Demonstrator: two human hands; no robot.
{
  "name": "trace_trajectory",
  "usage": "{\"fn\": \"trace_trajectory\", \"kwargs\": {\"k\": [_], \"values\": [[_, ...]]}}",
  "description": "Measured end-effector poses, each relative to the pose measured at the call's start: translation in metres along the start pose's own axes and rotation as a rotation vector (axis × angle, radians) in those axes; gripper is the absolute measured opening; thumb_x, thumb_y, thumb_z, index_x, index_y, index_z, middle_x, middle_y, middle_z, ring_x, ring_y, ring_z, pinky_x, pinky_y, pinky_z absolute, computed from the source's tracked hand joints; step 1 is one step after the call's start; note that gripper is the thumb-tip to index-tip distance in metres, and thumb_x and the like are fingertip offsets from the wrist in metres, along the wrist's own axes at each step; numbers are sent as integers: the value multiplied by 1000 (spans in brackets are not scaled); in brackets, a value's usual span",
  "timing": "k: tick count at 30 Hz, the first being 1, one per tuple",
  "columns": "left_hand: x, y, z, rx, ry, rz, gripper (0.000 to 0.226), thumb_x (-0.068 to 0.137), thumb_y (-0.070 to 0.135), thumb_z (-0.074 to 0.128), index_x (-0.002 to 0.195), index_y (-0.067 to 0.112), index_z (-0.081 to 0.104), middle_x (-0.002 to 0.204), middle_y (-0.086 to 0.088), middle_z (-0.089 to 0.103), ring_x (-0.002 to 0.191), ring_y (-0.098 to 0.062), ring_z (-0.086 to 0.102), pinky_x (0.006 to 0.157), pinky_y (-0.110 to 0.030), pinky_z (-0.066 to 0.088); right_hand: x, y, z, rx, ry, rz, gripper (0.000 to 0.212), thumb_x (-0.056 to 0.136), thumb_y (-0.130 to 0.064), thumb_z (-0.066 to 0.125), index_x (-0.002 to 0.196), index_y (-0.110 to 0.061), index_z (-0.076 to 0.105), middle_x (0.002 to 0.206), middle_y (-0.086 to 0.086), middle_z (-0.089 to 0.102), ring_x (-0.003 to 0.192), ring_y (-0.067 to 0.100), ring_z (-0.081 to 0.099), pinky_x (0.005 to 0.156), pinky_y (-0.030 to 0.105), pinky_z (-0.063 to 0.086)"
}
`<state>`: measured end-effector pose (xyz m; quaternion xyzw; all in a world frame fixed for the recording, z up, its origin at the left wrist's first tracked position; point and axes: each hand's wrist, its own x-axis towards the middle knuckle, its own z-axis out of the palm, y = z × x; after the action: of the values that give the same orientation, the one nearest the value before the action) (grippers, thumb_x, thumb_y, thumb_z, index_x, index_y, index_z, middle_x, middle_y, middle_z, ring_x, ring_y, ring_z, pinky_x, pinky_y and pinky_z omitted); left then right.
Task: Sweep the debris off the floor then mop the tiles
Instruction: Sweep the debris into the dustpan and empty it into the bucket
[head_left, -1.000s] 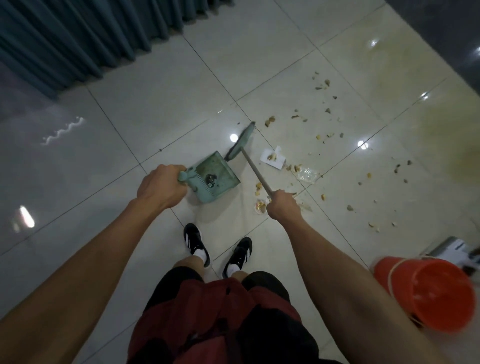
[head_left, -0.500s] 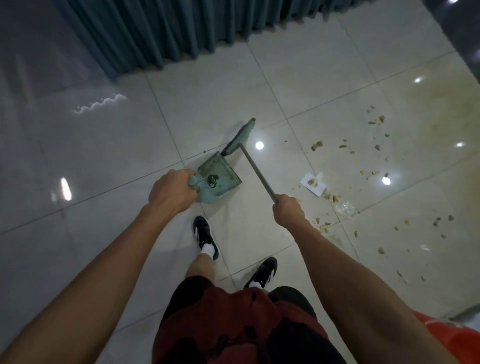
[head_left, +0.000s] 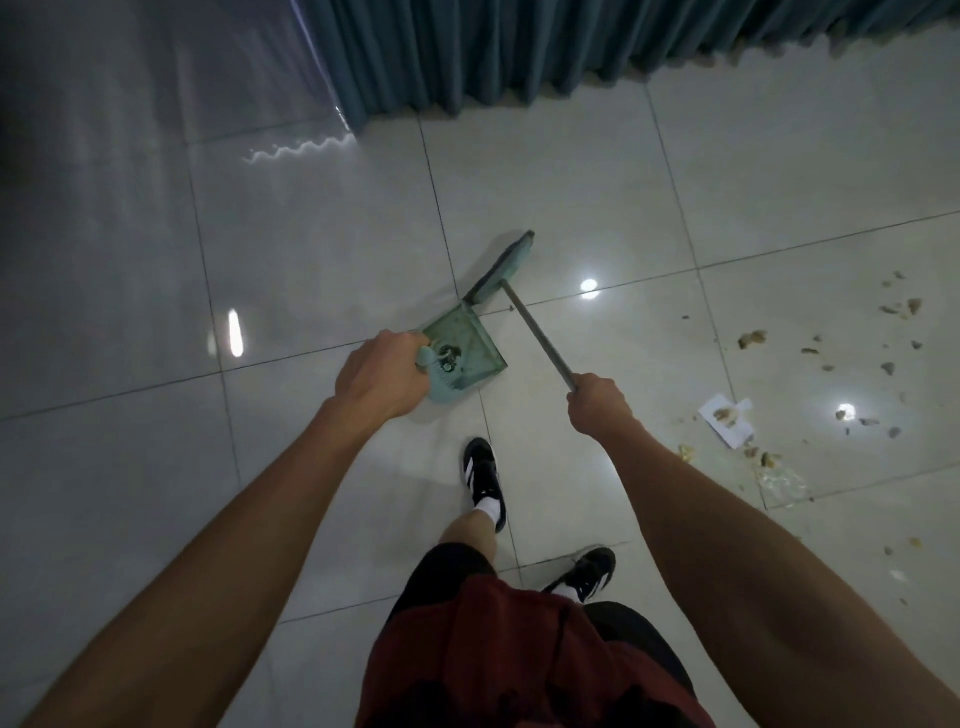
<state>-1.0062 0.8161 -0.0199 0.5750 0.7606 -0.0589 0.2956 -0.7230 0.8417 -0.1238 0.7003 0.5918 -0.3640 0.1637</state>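
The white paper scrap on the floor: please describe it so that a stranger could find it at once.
Start from the blue curtain along the far wall and follow the pale tiles to the right, where the debris lies scattered. The white paper scrap lies there, right of the right hand. It alone is flat, white and angular, with a few crumbs on it.

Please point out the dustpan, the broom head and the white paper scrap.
dustpan (head_left: 467, 345), head view, on its inner tray
broom head (head_left: 501, 267), head view, its top side
white paper scrap (head_left: 727, 420), head view, its middle
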Motion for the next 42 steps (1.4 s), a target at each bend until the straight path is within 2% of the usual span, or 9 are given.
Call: {"fn": "trace_trajectory", "kwargs": {"k": [4, 9, 14, 19, 23, 26, 31, 35, 42], "values": [[8, -5, -2, 21, -19, -8, 22, 79, 14, 54, 89, 30, 66, 75, 3, 56, 67, -26, 54, 53, -26, 37, 4, -10, 0, -72, -24, 52, 32, 97, -19, 51, 127, -11, 57, 116, 12, 63, 104, 32, 65, 81, 36, 51], [9, 4, 3, 46, -25, 17, 22, 77, 13, 55, 90, 28, 65, 80, 0, 58, 72, -30, 55, 58, -29, 42, -3, 11, -3, -101, -26, 134, 32, 94, -13, 50, 125, -10, 57, 113, 10, 64, 104, 30, 66, 83, 38, 53], [1, 35, 11, 56, -29, 50, 22, 77, 11, 55, 85, 29, 64, 73, 5, 54, 68, -27, 56, 53, -26, 38, -21, 52, -2, -95, -15, 186, 32, 94, -12, 48, 125, -10, 58, 114, 10, 64, 106, 31, 66, 85, 39, 53], [-16, 75, 30, 105, -9, 135, 16, 75, 14, 53, 81, 27, 62, 74, 2, 55, 65, -28, 55, 52, -26, 37, -48, 111, 3, -59, 5, 220, 28, 96, -12, 47, 122, -6, 58, 112, 10, 64, 103, 30, 67, 79, 37, 53], [-36, 113, 51, 138, -24, 199, 18, 75, 15, 53, 82, 28, 63, 69, 7, 50, 58, -21, 48, 48, -22, 31, -79, 169, 10, -18, -10, 280, 29, 96, -11, 46, 123, -6, 57, 113, 11, 64, 104, 30, 66, 78, 37, 52], [-50, 149, 69, 172, -39, 255, 21, 76, 15, 54, 86, 29, 65, 72, 4, 55, 64, -26, 53, 50, -24, 34, -104, 218, 16, 24, 16, 321, 29, 97, -11, 44, 122, -6, 57, 114, 10, 64, 104, 28, 66, 82, 38, 54], [-69, 211, 102, 211, -56, 308, 15, 76, 13, 54, 80, 26, 60, 79, -3, 60, 69, -28, 56, 56, -28, 40, -139, 296, 20, 87, 68, 398, 28, 99, -13, 45, 123, -9, 57, 114, 8, 64, 103, 26, 66, 81, 37, 55], [-86, 259, 127, 279, -83, 378, 20, 79, 12, 53, 87, 29, 60, 84, -5, 62, 71, -28, 57, 58, -28, 41, -163, 343, 23, 120, 100, 478, 29, 98, -13, 47, 125, -11, 59, 115, 6, 64, 102, 24, 67, 82, 37, 56], [-114, 334, 155, 379, -100, 487, 36, 80, 11, 53, 106, 28, 71, 88, -6, 66, 73, -28, 59, 61, -29, 42, -198, 398, 31, 134, 134, 543, 30, 97, -11, 48, 125, -12, 59, 95, 0, 65, 86, 20, 68, 61, 30, 46]]}}
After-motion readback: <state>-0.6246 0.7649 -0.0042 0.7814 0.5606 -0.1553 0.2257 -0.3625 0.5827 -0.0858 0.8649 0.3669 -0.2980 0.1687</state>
